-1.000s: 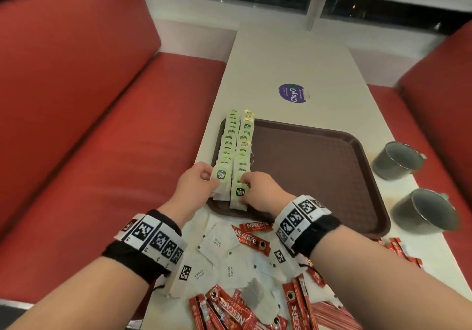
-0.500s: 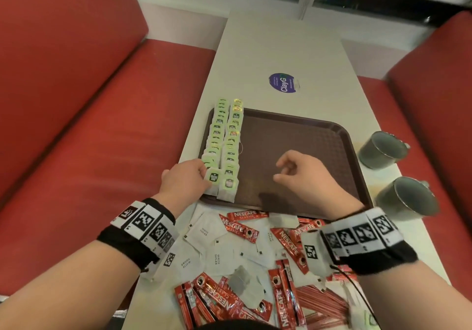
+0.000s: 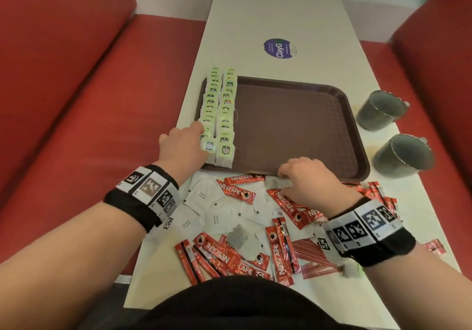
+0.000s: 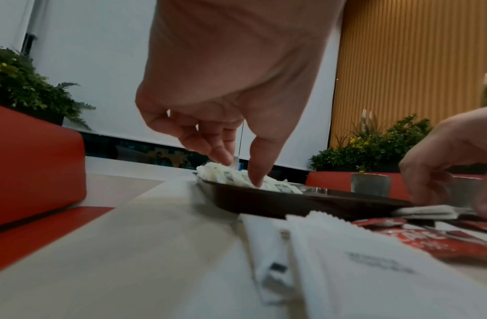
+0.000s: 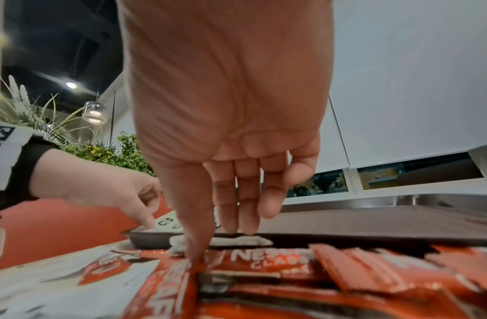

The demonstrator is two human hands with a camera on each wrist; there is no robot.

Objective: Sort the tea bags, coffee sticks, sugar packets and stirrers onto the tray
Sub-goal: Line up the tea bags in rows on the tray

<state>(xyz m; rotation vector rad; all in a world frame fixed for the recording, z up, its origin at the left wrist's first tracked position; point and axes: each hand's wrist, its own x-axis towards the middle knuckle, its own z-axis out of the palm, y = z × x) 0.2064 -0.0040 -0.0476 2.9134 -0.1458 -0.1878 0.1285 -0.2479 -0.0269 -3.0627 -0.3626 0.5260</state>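
Another tea bag is being picked from the pile.

A loose tea bag (image 3: 277,183), lying just off the tray's (image 3: 293,125) near rim, is pinched by the right hand (image 3: 310,184). The rows (image 3: 219,115) along the tray's left side are steadied by the left hand's (image 3: 182,148) relaxed fingertips, nothing gripped. Next, a lift onto a row's near end seems called for.

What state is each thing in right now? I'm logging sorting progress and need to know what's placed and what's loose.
tray: two rows of tea bags along its left side, the rest bare.
tea bags: lined up overlapping.
left hand: fingertips touching the near tea bags.
right hand: pinching a pale tea bag off the table.
coffee sticks: loose, unsorted.
sugar packets: scattered flat.
stirrers: bundled on the table.
two cups: lying on their sides.
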